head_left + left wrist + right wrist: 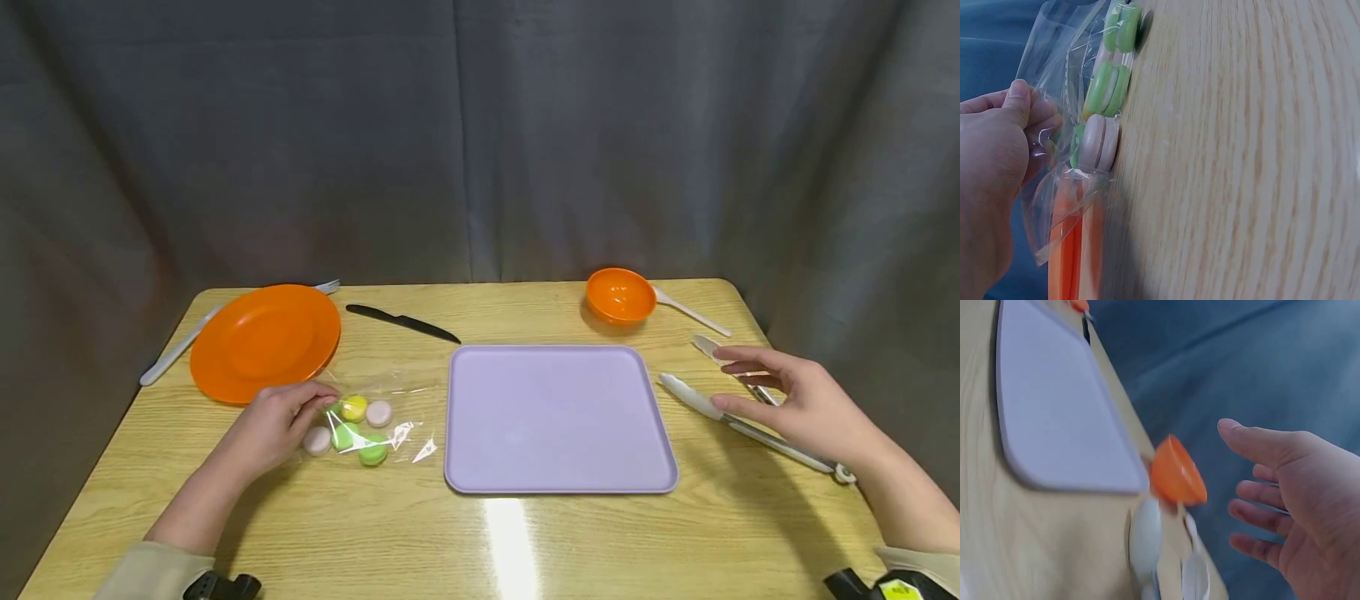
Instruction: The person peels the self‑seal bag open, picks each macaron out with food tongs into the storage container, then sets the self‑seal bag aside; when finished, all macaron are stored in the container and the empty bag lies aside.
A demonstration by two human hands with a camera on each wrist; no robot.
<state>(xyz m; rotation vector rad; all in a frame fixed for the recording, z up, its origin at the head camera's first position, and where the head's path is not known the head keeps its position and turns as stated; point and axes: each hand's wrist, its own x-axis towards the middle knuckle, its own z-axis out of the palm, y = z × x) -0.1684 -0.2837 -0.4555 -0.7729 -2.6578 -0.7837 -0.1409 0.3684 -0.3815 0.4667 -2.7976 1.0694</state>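
Note:
At the left, my left hand (277,425) pinches the near-left edge of a clear plastic bag (402,433). Inside the bag are several macarons, among them a yellow one (354,408), a green one (1107,87) and a pale pink one (1099,142). The left wrist view shows thumb and fingers on the film, with the macarons lying low beside the table. My right hand (810,408) hovers over a pair of tongs (690,396) with pale tips, their arms spread. In the right wrist view its fingers are parted and hold nothing, apart from the tongs (1146,537).
A lilac tray (558,421) lies mid-table. An orange plate (266,342) at left partly covers a fork (327,287). Behind the tray lies a black knife (401,321). An orange bowl (620,296) stands back right, beside a white-handled utensil (697,314). Grey curtains surround the table.

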